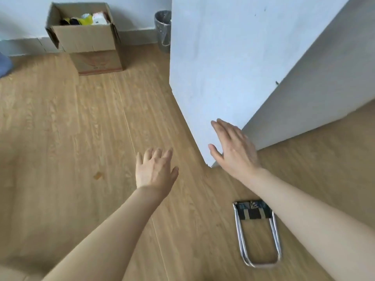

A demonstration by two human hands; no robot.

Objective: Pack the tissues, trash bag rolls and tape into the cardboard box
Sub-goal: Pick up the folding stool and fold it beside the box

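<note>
Fingers spread flat on both left hand (pixel 155 171) and right hand (pixel 234 148), gripping nothing. Cardboard box (pixel 89 40) open by the wall, items inside. Red print on its front too blurred to read.

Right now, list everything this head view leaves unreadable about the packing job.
- Cardboard box: yellow, black and white items show at the top; too small and blurred to name, and its walls hide anything lower.
- Bin: partly hidden behind the white wall corner.
- Blue object: cut off by the left edge.
- Left hand and right hand: both open and empty.
</note>
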